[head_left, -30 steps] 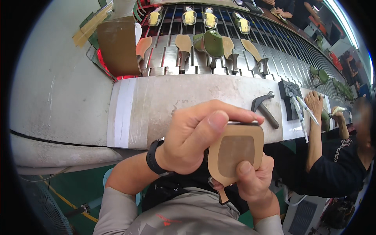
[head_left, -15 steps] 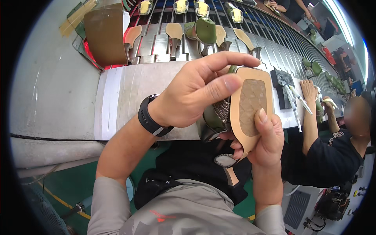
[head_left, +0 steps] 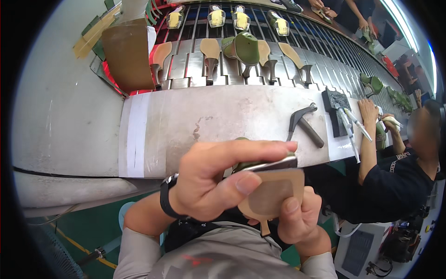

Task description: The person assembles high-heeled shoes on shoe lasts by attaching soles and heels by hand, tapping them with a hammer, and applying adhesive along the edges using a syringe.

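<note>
I hold a tan shoe sole [head_left: 276,191] with its heel pointing down toward my lap, over the table's near edge. My right hand [head_left: 301,217] pinches the sole's lower right side, thumb on its face. Behind it, my left hand [head_left: 209,181] is wrapped round a green shoe [head_left: 245,165], mostly hidden by the fingers. Its dark, shiny edge lies along the sole's top edge. Whether sole and shoe touch all along, I cannot tell.
On the table [head_left: 232,111] lies a black hand tool [head_left: 309,128] beside a dark block [head_left: 335,104] with white pen-like tools [head_left: 355,123]. Beyond runs a slatted conveyor [head_left: 186,69] with several tan soles and a green shoe [head_left: 246,48]. A co-worker [head_left: 390,176] works at the right.
Both hands have come down and nearer to me with the shoe and sole, which are tilted differently. The black hand tool, hidden before, now shows on the table.
</note>
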Available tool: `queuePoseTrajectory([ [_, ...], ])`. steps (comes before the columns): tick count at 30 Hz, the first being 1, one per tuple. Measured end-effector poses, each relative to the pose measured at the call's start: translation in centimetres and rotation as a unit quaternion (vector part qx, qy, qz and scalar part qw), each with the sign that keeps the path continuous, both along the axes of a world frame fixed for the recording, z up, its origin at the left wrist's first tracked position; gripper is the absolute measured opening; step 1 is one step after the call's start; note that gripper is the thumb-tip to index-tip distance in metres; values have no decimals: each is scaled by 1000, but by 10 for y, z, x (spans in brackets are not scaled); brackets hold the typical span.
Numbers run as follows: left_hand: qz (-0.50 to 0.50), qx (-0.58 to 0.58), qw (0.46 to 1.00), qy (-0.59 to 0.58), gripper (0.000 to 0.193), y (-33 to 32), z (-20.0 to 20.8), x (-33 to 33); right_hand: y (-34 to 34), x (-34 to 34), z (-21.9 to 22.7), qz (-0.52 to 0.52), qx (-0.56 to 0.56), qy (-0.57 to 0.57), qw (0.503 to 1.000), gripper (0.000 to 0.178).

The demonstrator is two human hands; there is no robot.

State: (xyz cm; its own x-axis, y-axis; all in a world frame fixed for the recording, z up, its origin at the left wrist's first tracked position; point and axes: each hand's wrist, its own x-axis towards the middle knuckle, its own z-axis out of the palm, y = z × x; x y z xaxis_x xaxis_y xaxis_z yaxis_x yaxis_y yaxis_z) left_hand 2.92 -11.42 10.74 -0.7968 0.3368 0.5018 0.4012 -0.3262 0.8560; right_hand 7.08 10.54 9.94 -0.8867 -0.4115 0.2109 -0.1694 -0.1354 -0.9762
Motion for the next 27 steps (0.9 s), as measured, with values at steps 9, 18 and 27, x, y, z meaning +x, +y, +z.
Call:
queuePoseTrajectory([
  [9, 81, 14, 994, -75, 21, -10, 19, 30, -23, 8, 1, 8, 55, 78, 995, 30],
  [18, 200, -136, 968, -67, 26, -27, 42, 37, -39, -2, 13, 88, 87, 87, 988, 19],
  [27, 288, -276, 916, 28, 36, -40, 31, 33, -44, -10, 10, 0, 107, 94, 990, 16],
])
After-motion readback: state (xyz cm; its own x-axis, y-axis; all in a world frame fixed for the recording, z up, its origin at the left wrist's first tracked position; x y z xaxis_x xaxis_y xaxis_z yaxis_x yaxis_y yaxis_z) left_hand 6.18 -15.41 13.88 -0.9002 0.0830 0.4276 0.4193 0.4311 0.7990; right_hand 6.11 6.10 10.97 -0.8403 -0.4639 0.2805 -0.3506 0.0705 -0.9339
